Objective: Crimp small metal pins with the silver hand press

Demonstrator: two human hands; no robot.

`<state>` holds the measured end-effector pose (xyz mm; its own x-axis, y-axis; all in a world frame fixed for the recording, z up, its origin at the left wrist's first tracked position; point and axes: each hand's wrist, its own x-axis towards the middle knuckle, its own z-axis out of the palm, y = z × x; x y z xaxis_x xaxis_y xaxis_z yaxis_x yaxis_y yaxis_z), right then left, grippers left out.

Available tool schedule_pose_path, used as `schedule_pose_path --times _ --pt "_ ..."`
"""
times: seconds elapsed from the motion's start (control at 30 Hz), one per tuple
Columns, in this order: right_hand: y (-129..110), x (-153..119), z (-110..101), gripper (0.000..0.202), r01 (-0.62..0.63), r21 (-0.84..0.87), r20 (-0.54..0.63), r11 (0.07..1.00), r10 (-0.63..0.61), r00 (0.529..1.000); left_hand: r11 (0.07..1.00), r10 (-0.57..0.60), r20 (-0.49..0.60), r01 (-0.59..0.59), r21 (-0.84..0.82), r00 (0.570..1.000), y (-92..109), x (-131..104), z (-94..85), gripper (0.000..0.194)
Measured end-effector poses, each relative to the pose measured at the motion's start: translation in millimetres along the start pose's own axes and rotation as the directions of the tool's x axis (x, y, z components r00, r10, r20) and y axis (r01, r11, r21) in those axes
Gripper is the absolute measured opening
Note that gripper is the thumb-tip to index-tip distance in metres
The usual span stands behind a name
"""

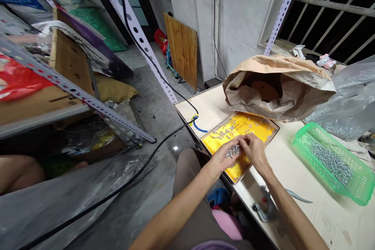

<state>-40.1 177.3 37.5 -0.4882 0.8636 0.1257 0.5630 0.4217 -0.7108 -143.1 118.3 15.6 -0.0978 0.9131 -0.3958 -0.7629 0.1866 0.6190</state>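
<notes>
My left hand (222, 157) is cupped palm up around a small heap of shiny metal screws (233, 151). Fingertips of my right hand (254, 149) are pinched together at the edge of that heap; what they hold is hidden. Both hands are over a shallow tray with a yellow lining (243, 122), where several more small screws (224, 131) lie scattered. To the right, a green perforated plastic basket (310, 170) holds a large pile of similar silvery pieces (334, 162).
An open brown paper sack (243, 97) stands behind the tray on the pale table (281, 156). A metal clamp-like tool (265, 207) lies near my right forearm. A black cable (164, 140) crosses in front at the left. Another person's bare limb (17, 174) shows at far left.
</notes>
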Motion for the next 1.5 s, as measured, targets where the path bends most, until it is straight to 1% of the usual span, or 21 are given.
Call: schedule_pose_path --times 0.1,0.17,0.23,0.3,0.37,0.4,0.47,0.53,0.57,0.6,0.67,0.77,0.83,0.93,1.0,1.1,1.17,1.23,1.37,1.43,1.5 --pt "1 5 -7 0.014 -0.132 0.154 0.07 0.979 0.123 0.99 1.0 0.002 0.001 -0.002 0.027 1.0 -4 -2 0.2 0.03" --pt "3 6 -10 0.019 -0.213 0.253 0.135 0.944 0.183 0.974 0.992 0.033 -0.038 -0.028 0.122 0.999 -8 -3 -1.4 0.037" --pt "7 7 -11 0.028 -0.259 0.32 0.203 0.911 0.201 0.958 0.966 0.104 -0.071 -0.084 0.243 0.992 -11 -3 -3.6 0.04" --pt "9 7 -10 0.036 -0.273 0.348 0.25 0.897 0.192 0.949 0.919 0.177 -0.067 -0.14 0.369 0.982 -14 -3 -5.4 0.039" --pt "11 6 -9 0.039 -0.271 0.35 0.259 0.897 0.186 0.948 0.84 0.245 -0.04 -0.192 0.508 0.969 -15 -5 -5.8 0.033" --pt "11 6 -9 0.039 -0.269 0.345 0.252 0.899 0.188 0.949 0.784 0.293 -0.027 -0.224 0.579 0.956 -15 -6 -5.4 0.028" --pt "10 6 -8 0.036 -0.267 0.329 0.228 0.906 0.198 0.953 0.646 0.412 0.0 -0.293 0.705 0.911 -16 -7 -3.9 0.017" --pt "9 5 -8 0.033 -0.255 0.291 0.197 0.922 0.203 0.959 0.519 0.501 0.02 -0.319 0.793 0.865 -16 -7 -2.1 0.011" --pt "9 5 -7 0.032 -0.238 0.26 0.179 0.936 0.195 0.964 0.481 0.518 0.028 -0.318 0.817 0.855 -16 -7 -1.4 0.011" --pt "8 4 -7 0.031 -0.217 0.228 0.163 0.949 0.183 0.97 0.469 0.514 0.03 -0.31 0.827 0.857 -16 -6 -1.0 0.01" --pt "9 3 -8 0.03 -0.179 0.172 0.139 0.969 0.156 0.978 0.504 0.471 0.018 -0.286 0.815 0.882 -17 -5 -1.3 0.011" --pt "10 2 -10 0.03 -0.156 0.164 0.142 0.974 0.133 0.981 0.618 0.363 0.003 -0.243 0.748 0.932 -17 -5 -3.5 0.021" --pt "11 1 -11 0.03 -0.143 0.171 0.151 0.975 0.117 0.982 0.695 0.279 0.016 -0.214 0.686 0.96 -16 -5 -5.2 0.03" --pt "11 1 -12 0.033 -0.124 0.185 0.154 0.975 0.096 0.983 0.801 0.161 0.017 -0.141 0.582 0.987 -13 -6 -6.4 0.041" --pt "12 0 -14 0.035 -0.116 0.197 0.149 0.973 0.088 0.985 0.849 0.085 0.001 -0.073 0.524 0.996 -10 -5 -6.8 0.046" --pt "16 -2 -17 0.038 -0.116 0.219 0.141 0.969 0.086 0.986 0.908 -0.035 -0.005 0.034 0.417 0.999 -4 -4 -7.7 0.047" --pt "19 -6 -20 0.037 -0.121 0.23 0.134 0.966 0.092 0.987 0.95 -0.098 -0.013 0.098 0.297 0.995 1 -4 -8.3 0.042" --pt "21 -9 -23 0.033 -0.096 0.22 0.133 0.971 0.068 0.989 0.977 -0.156 -0.025 0.158 0.145 0.987 4 -5 -8.0 0.035" --pt "17 -16 -26 0.021 0.073 0.123 0.131 0.99 -0.089 0.987 0.956 -0.279 -0.001 0.277 -0.098 0.96 7 -6 -3.7 0.031" --pt "13 -19 -25 0.023 0.142 0.084 0.137 0.986 -0.152 0.979 0.942 -0.294 0.005 0.29 -0.167 0.956 7 -6 -0.5 0.032" --pt "10 -21 -21 0.026 0.187 0.055 0.142 0.981 -0.193 0.971 0.939 -0.291 0.002 0.286 -0.193 0.957 7 -5 2.0 0.034"
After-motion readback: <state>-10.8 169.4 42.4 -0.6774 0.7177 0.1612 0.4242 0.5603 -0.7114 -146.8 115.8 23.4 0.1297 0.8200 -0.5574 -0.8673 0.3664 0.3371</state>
